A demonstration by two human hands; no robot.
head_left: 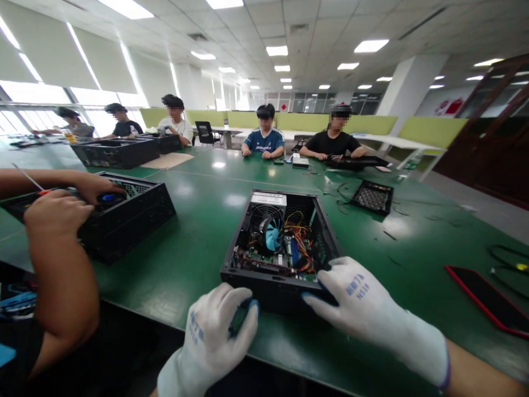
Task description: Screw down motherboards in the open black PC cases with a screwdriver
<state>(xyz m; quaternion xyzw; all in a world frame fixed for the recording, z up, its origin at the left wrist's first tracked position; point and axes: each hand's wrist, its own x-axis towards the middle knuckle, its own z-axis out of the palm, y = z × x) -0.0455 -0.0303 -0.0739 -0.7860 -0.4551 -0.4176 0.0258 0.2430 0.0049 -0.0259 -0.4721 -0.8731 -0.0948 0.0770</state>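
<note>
In front of me an open black computer case [281, 292] lies on its side on the green table. Inside it are a blue-bladed fan [273, 234], a power supply [268, 199], a green circuit board and many coloured wires [303, 248]. My right hand [351, 292], in a white glove with blue fingertips, grips the case's near right corner, thumb on the outer wall and fingers at the rim. My left hand [217, 331], gloved alike, is at the table's edge by the near left corner. Its thumb and forefinger curve apart, with nothing visible between them.
On the left, a co-worker's bare hands, one with a screwdriver [31, 179], work at another black case [124, 220]. A red-rimmed black panel [487, 298] and cables lie at right. Farther back are a black tray-like part [372, 197], scraps and several seated people.
</note>
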